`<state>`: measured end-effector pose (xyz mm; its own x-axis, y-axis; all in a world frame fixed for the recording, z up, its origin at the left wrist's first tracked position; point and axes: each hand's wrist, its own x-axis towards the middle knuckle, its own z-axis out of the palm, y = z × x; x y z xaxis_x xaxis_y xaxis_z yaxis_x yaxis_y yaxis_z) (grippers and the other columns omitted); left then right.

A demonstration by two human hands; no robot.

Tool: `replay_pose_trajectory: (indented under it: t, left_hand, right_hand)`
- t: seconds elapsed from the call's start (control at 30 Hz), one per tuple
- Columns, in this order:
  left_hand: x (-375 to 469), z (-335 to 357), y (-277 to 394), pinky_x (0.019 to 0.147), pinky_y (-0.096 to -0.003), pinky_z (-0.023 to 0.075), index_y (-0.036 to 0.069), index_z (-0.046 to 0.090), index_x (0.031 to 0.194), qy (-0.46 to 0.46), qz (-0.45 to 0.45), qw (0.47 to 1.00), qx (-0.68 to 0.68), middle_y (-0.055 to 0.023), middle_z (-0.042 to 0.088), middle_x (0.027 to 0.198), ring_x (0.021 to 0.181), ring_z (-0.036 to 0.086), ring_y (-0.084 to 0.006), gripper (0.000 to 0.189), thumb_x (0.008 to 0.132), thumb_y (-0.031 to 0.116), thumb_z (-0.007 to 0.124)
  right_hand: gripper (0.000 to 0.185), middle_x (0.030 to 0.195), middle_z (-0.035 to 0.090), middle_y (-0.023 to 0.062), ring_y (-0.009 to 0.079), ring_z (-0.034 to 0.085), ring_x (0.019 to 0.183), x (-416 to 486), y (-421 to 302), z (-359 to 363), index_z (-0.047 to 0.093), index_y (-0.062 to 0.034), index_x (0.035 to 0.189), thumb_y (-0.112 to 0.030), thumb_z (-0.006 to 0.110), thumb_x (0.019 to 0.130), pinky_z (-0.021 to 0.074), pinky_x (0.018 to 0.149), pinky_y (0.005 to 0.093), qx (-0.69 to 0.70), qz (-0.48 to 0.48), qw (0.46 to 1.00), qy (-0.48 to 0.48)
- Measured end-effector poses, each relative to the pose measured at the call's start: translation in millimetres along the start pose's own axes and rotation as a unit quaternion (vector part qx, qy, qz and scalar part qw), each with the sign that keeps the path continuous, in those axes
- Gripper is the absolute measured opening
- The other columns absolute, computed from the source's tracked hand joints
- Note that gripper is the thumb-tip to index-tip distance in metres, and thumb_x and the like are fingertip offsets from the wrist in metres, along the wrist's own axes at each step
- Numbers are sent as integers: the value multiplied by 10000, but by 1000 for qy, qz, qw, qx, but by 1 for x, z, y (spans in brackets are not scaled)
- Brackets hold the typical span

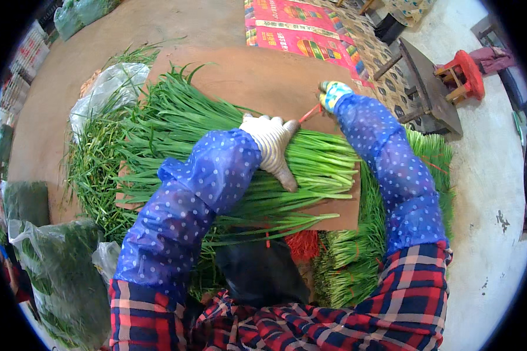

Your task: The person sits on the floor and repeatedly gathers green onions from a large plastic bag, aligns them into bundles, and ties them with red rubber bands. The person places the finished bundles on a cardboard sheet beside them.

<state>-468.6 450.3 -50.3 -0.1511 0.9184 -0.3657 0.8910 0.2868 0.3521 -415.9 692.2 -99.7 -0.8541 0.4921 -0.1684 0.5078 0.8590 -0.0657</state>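
A thick bunch of garlic chives lies across a brown board, leaves to the left and pale cut stems to the right. My left hand, in a striped knit glove, grips the bunch from above, thumb on the near side and fingers on the far side. From its fingertips a red tie strip stretches to my right hand, which pinches the strip's other end past the board's far right part. That hand wears a blue-and-yellow patterned glove. Some loose chives lie along the board's near edge.
Red tie strips are heaped below the board. Tied chive bundles are stacked at right. Loose trimmings and a clear plastic bag lie left; filled bags stand nearer. A wooden bench and red stool are at far right.
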Motion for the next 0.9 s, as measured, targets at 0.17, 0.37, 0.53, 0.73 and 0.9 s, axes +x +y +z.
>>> replay_pose_trajectory:
  t: [0.17,0.37,0.53,0.73,0.9]
  left_hand:
    - [-2,-2,3,1007,-461,347,64,335,1354,-3,-20,1000,-5,-193,510,1257,1195,470,-349,1194,394,555,849]
    - [-11,-4,6,977,-445,390,122,448,1292,1,-38,999,-14,-147,516,1263,1187,480,-330,1074,396,554,852]
    - [7,6,12,984,-457,375,105,421,1311,13,-7,999,35,-147,501,1272,1198,470,-319,1127,395,630,814]
    - [-2,2,8,982,-440,406,161,417,1321,-12,-60,998,16,-125,496,1281,1201,472,-309,1108,383,565,846]
    - [3,-1,15,950,-425,437,158,411,1320,-23,-53,998,3,-148,509,1264,1172,495,-340,1076,406,479,880]
  right_hand:
    - [292,896,661,98,135,644,750,-55,-36,-64,590,-33,1091,-225,596,871,527,663,277,385,19,917,-100]
    - [292,989,650,164,310,617,966,-148,-91,-18,620,-63,1090,-226,632,848,477,843,378,212,-189,958,51]
    - [345,1008,644,161,270,625,969,-165,-64,-27,589,-23,1109,-206,662,825,487,826,349,286,-156,945,-19]
    - [1183,1469,214,197,444,185,1349,-241,-69,-3,277,-190,1428,-554,795,429,156,1071,594,-71,-323,943,40]
    - [1137,1474,215,156,413,175,1358,-238,-64,25,265,-256,1434,-478,817,464,130,1081,585,-65,-286,951,101]
